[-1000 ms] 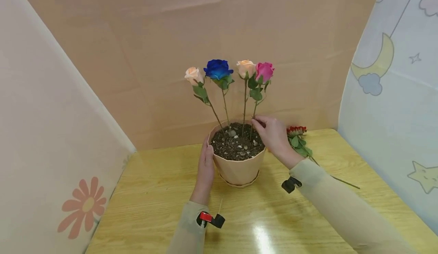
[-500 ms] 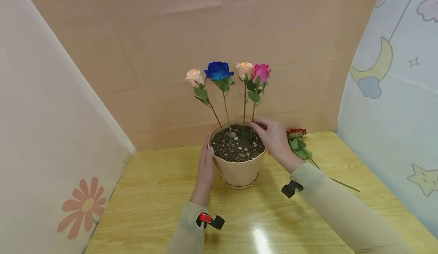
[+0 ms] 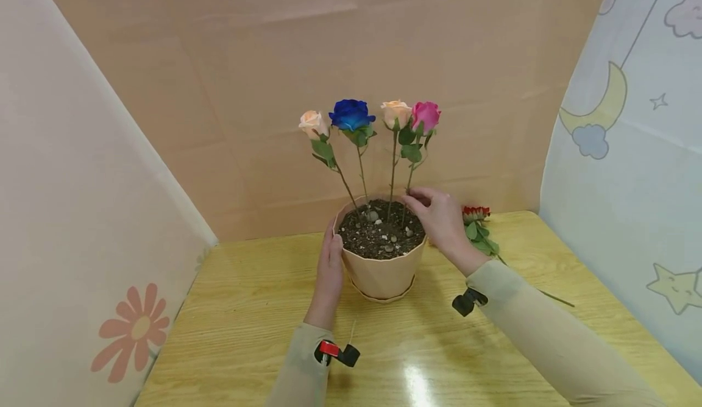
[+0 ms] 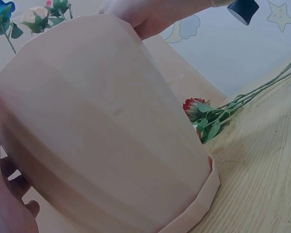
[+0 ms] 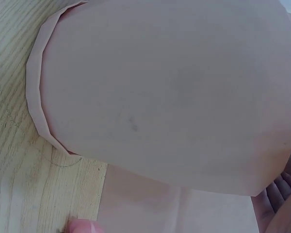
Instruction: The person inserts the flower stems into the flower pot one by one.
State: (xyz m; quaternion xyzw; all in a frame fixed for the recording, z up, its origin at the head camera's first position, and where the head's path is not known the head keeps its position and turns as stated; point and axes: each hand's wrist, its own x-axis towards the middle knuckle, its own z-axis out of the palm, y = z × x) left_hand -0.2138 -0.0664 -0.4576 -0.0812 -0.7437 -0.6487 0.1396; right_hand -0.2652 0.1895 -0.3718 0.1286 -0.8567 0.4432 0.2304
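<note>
A peach flower pot [image 3: 384,278] filled with dark soil [image 3: 378,236] stands on a matching saucer. My left hand [image 3: 329,270] holds the pot's left side, thumb near the rim; in the left wrist view its fingers [image 4: 19,184] curve behind the wall. My right hand [image 3: 441,221] pinches the lower stem of a pink rose [image 3: 425,116] between thumb and forefinger, just above the soil at the right. A pale peach rose [image 3: 396,113] stands beside it. Further left are a blue rose [image 3: 351,114] and another pale peach rose [image 3: 313,125], which leans left.
On the wooden table [image 3: 247,309], right of the pot, a red flower [image 3: 476,213] lies with green leaves; several stems [image 4: 266,87] show beside it in the left wrist view. A peach cloth [image 3: 263,90] hangs behind, with printed cloths on both sides.
The pink rose has tipped slightly left, then back right, with my right hand pinching its stem throughout. My left hand has stayed on the pot.
</note>
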